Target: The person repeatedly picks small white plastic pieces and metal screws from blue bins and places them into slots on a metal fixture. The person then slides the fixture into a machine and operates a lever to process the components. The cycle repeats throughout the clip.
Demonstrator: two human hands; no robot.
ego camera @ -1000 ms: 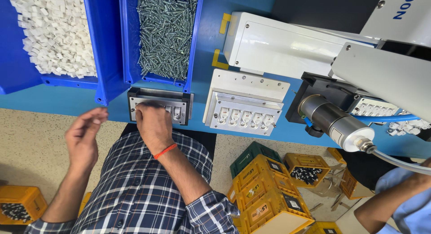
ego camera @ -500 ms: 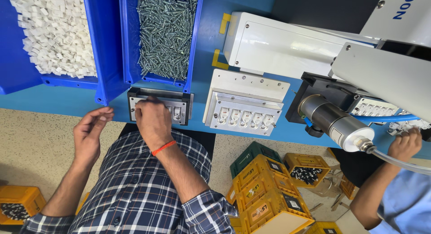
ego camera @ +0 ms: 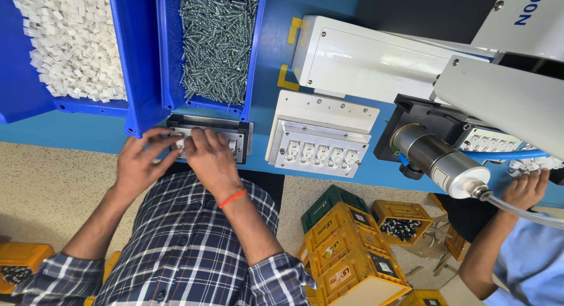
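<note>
I see both hands meeting over a small grey fixture (ego camera: 235,135) at the near edge of the blue bench (ego camera: 276,53). My left hand (ego camera: 139,163) pinches a tiny white part (ego camera: 181,143) with narrowed fingers, and my right hand (ego camera: 210,159) lies curled on the fixture, covering most of its middle, so I cannot tell what sits beneath. Just behind the fixture stands a blue bin of screws (ego camera: 216,44), and beside that a bin of white pieces (ego camera: 70,44), cut off at the left edge. A white tray of sockets (ego camera: 320,138) rests to the right. At the far right edge another person's hand (ego camera: 524,190) touches small white parts, half hidden by a metal cylinder (ego camera: 437,159).
</note>
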